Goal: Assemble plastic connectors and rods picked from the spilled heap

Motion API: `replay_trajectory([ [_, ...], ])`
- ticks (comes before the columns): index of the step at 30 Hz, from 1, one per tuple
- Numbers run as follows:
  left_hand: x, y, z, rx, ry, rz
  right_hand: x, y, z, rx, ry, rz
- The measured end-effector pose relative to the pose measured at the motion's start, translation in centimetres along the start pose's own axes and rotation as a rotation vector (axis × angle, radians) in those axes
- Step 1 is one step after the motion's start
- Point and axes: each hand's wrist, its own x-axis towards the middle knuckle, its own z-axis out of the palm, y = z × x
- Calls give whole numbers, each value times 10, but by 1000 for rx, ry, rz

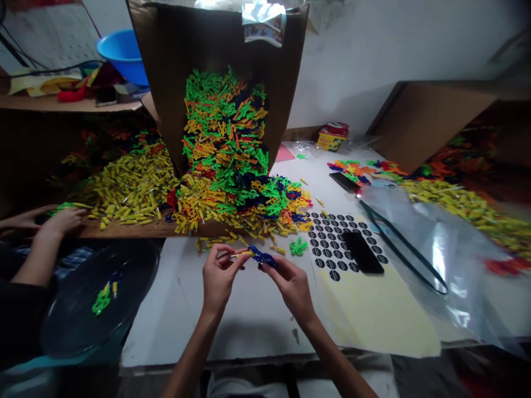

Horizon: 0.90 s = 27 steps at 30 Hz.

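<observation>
Above the front of the white table, my left hand pinches a small yellow plastic piece with a thin pale tip. My right hand holds a dark blue plastic piece between thumb and fingers. The two pieces meet between my hands; whether they are joined I cannot tell. A bright green plastic piece lies just beyond my right hand. Behind my hands is a mixed pile of green, orange, yellow and blue plastic pieces, spilling from a tipped cardboard box.
To the left, another person's hands work beside a heap of yellow pieces, above a black basin. On the right are a sheet of round black stickers, a black phone, a dark strap and clear plastic bags.
</observation>
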Motion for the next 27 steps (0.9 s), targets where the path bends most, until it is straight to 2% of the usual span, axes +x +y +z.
replay_trajectory([
  [3,0,2,-4,9,-58,-80,-1,-5,-9,32,-59,17],
  [6,-2,0,-7,29,-136,-150,-4,-7,-11,115,-125,102],
  [8,-4,-1,-12,36,-142,-162,-4,-6,-7,161,-188,148],
  [10,-6,1,-28,59,-105,-153,0,-3,-5,131,-314,156],
  [12,-5,10,-58,126,-8,-109,11,1,-11,2,-402,98],
  [13,-4,17,-78,181,75,-66,20,4,-20,-108,-384,36],
  [15,-3,33,-121,386,288,31,39,12,-44,-406,-217,-123],
  [17,-1,45,-157,782,484,90,57,25,-73,-810,-55,-227],
  [19,3,44,-173,1216,576,149,69,41,-97,-1119,-72,-169],
  [20,6,37,-170,1372,558,193,72,48,-105,-1207,-102,-139],
  [21,12,26,-162,1454,490,258,73,55,-110,-1252,-132,-118],
  [22,20,13,-148,1466,384,328,74,59,-112,-1256,-146,-112],
  [23,30,-3,-130,1425,222,399,73,62,-112,-1222,-139,-116],
  [25,55,-33,-90,1322,-111,489,70,63,-107,-1049,-58,-109],
  [27,82,-55,-56,1326,-285,496,65,58,-98,-713,74,-27],
])
